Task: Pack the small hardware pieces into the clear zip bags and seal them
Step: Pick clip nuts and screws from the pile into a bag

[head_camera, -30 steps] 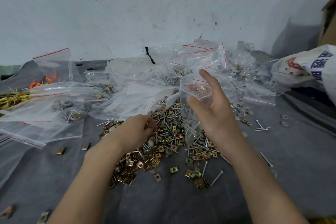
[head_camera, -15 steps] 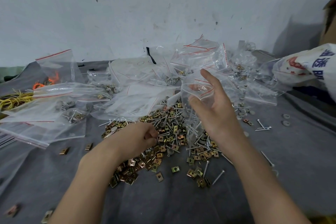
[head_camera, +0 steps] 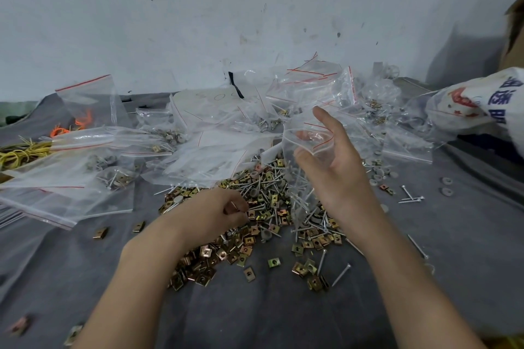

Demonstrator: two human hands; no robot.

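Left hand point(head_camera: 215, 212) has dropped slightly toward the worktop's point(head_camera: 467, 235) near edge, into the hardware pile point(head_camera: 263, 207). Its fingers are curled and pinch what looks like a metal clip point(head_camera: 233, 206). Right hand point(head_camera: 331, 167) has barely shifted; thumb and fingers hold the zip bag point(head_camera: 300, 147) by its open mouth, bag hanging upright over the pile. The mouth sits above and right of the left hand, so the clip likely goes up and across.

Two hands showed, the left hand point(head_camera: 215, 212) pinching one copper clip point(head_camera: 233, 206), the right hand point(head_camera: 334, 167) holding one zip bag point(head_camera: 306, 139). One uncountable heap of clips and screws point(head_camera: 272, 201) lay before over a dozen other bags point(head_camera: 93, 156), two grey washers point(head_camera: 446, 180) and one printed sack point(head_camera: 476, 102).
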